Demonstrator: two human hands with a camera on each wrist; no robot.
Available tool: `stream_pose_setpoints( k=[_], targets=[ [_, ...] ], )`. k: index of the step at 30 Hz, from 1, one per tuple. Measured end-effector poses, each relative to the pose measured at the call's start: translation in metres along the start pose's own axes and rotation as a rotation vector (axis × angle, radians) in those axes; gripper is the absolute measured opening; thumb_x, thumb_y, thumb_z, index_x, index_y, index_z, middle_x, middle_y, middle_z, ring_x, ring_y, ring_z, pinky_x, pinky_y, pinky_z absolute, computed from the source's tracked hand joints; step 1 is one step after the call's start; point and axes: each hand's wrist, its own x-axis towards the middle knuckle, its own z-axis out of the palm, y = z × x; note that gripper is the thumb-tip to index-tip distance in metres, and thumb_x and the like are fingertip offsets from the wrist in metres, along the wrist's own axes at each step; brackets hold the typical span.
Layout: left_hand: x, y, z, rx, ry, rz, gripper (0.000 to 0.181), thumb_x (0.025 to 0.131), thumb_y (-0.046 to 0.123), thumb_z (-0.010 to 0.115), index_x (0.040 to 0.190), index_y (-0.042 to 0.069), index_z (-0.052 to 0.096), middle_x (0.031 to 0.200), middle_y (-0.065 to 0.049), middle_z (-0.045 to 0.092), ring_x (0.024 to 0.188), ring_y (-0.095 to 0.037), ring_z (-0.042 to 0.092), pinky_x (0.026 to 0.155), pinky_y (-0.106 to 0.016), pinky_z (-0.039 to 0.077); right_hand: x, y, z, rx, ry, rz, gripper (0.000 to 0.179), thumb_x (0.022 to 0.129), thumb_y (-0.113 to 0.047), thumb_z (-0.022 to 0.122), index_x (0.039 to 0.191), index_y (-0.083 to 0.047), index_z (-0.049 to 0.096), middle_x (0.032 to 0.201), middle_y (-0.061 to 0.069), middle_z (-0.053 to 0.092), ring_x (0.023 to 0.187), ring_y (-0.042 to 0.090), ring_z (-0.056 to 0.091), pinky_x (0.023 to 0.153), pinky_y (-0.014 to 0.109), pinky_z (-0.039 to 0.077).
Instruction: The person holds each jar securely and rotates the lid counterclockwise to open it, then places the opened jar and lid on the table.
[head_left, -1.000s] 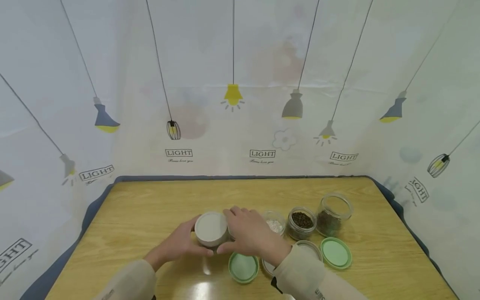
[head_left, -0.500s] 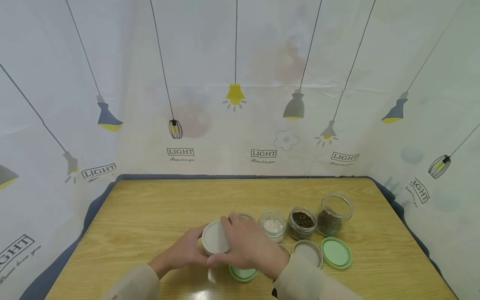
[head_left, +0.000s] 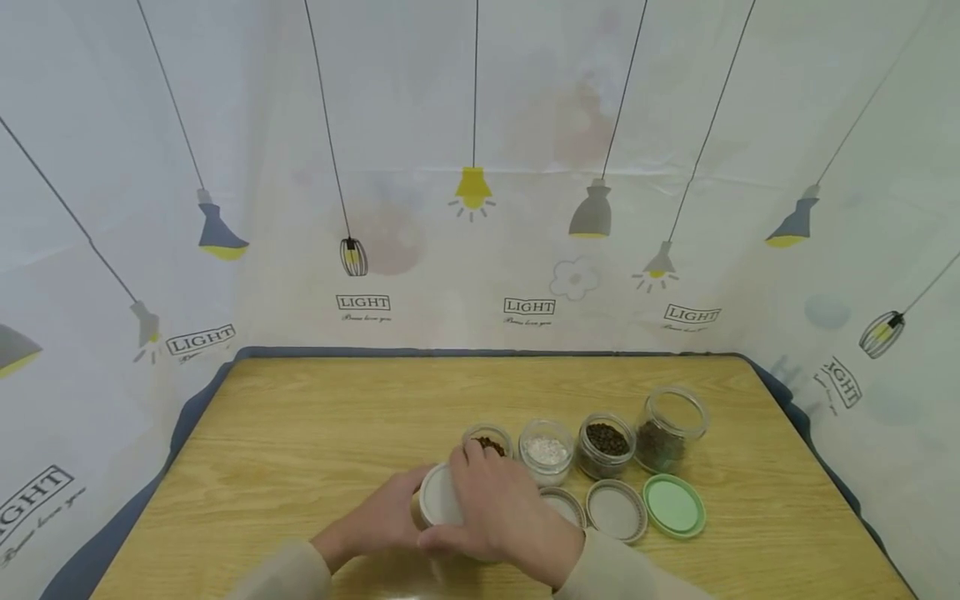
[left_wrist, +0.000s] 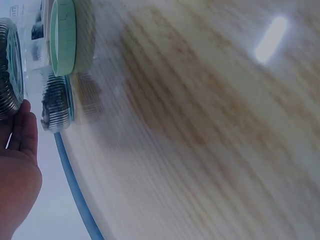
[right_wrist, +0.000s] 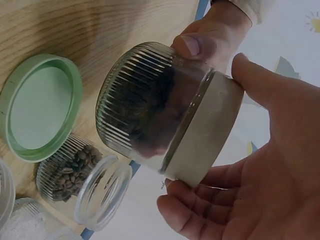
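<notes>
Both hands are on a ribbed glass jar (right_wrist: 132, 107) with dark contents and a pale beige lid (right_wrist: 205, 127). In the head view the lid (head_left: 438, 497) faces up between the hands. My left hand (head_left: 382, 512) grips the jar's glass body from the left; its thumb shows against the glass in the right wrist view. My right hand (head_left: 498, 508) grips the lid's rim, thumb on one side and fingers on the other. The jar is held tilted above the table. At the left wrist view's edge, only part of the left hand (left_wrist: 20, 165) and jar (left_wrist: 7, 65) shows.
Behind the hands stand lidless jars: one with brown bean-like pieces (head_left: 491, 444), one with white grains (head_left: 545, 451), one with dark grains (head_left: 606, 439), and a larger one (head_left: 670, 429). Nearer lie two beige lids (head_left: 617, 510) and a green lid (head_left: 674, 505); another green lid (right_wrist: 42, 107) lies below the jar.
Both hands have brought the lidded jar nearer the person and slightly right, tilting it. The jar of brown pieces behind the right hand has come into view; the nearer green lid is now covered.
</notes>
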Motion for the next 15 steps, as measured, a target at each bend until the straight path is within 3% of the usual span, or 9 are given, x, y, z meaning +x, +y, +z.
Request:
stream_pose_setpoints(
  k=[4,9,15],
  targets=[
    [-0.002,0.004,0.004,-0.008,-0.015,0.009,0.077,0.07,0.035,0.086,0.136,0.014,0.052,0.12,0.001,0.065,0.103,-0.008,0.06,0.089,-0.026,0.05,-0.002,0.001,0.002,-0.024,-0.006,0.001,0.09,0.071,-0.083,0.057,0.116,-0.005,0.056,0.1,0.006,0.058,0.085,0.018,0.06,0.063,0.03,0.053],
    [0.002,0.008,0.008,-0.045,-0.05,0.018,0.075,0.069,0.036,0.086,0.134,0.022,0.052,0.12,0.006,0.065,0.104,-0.008,0.061,0.09,-0.026,0.05,-0.003,0.005,0.003,0.012,-0.036,-0.006,0.09,0.07,-0.081,0.058,0.12,-0.006,0.054,0.102,0.005,0.057,0.086,0.016,0.06,0.067,0.03,0.054],
    [0.009,0.011,0.012,-0.091,-0.099,0.019,0.072,0.068,0.033,0.087,0.131,0.027,0.053,0.12,0.007,0.065,0.105,-0.008,0.062,0.091,-0.027,0.051,-0.008,0.017,0.005,0.06,0.016,-0.059,0.08,0.069,-0.078,0.062,0.109,-0.009,0.056,0.093,0.001,0.056,0.074,0.012,0.057,0.057,0.026,0.049]
  ],
)
